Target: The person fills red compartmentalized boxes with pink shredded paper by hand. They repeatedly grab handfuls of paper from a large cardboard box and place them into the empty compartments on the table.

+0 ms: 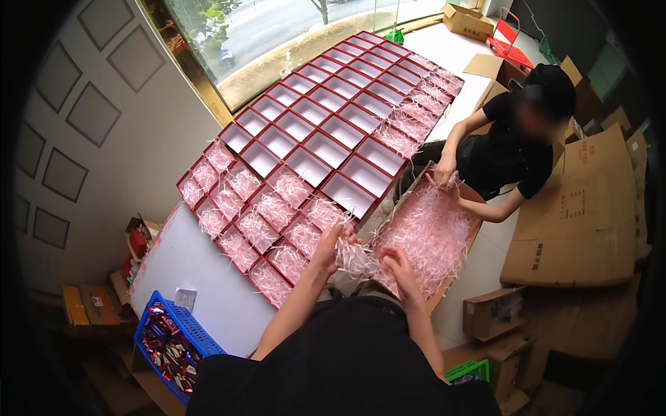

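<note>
Left hand (pixel 334 244) clasps crinkled pink paper shreds (pixel 356 259); right hand (pixel 399 269) half-curled, hold unclear; brown cardboard carton (pixel 472 246) near red rectangular boxes (pixel 307 165), presumably easing reach

"What lay ahead?"
"Boxes (pixel 309 165) stood in rows on a table (pixel 182 258), with shredded paper (pixel 274 209) in the nearest ones and along the right edge."
"And right?"
"A carton (pixel 438 298) of the same paper, a co-worker (pixel 503 158) at its far end."
"Left?"
"A basket (pixel 197 330) of packets (pixel 168 350)."

Loose clump of pink shreds (pixel 355 258)
</note>
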A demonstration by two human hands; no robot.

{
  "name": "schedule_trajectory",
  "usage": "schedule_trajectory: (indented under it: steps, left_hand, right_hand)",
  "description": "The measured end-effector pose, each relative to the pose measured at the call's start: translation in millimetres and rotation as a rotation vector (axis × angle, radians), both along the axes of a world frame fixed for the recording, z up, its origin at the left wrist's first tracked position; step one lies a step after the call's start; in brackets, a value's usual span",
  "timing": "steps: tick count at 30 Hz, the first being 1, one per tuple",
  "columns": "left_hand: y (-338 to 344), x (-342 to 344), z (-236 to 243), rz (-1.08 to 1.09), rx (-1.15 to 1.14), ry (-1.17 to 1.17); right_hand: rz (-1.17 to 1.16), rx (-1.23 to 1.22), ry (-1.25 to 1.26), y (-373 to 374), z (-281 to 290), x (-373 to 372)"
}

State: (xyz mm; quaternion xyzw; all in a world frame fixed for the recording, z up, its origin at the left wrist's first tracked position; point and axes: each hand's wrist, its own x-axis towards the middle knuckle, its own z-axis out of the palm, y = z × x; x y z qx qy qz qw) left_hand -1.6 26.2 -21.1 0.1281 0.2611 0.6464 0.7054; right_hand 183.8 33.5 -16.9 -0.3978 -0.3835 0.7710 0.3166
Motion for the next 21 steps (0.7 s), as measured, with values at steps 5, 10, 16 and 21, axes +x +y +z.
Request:
schedule_trajectory:
  steps: [5,10,16,21]
  left_hand:
    - [2.0,11.8,20.4,0.038,-0.117,0.14]
    - [16.2,13.5,11.6,0.191,-0.175,0.194]
    - [71.4,-29.5,-58.1,0.406,-0.448,0.209]
    - [142.4,-61.2,-118.0,0.485,-0.542,0.06]
  right_hand:
    - [0.051,0.289,0.044,24.2,30.5,-30.1]
    - [0.312,0.038,-0.043,15.3,31.2,-51.8]
    - [0.209,-0.155,0.036,1.8,-20.6,-22.8]
    - [0.075,-0.214,-0.049,-19.1,-36.7,20.5]
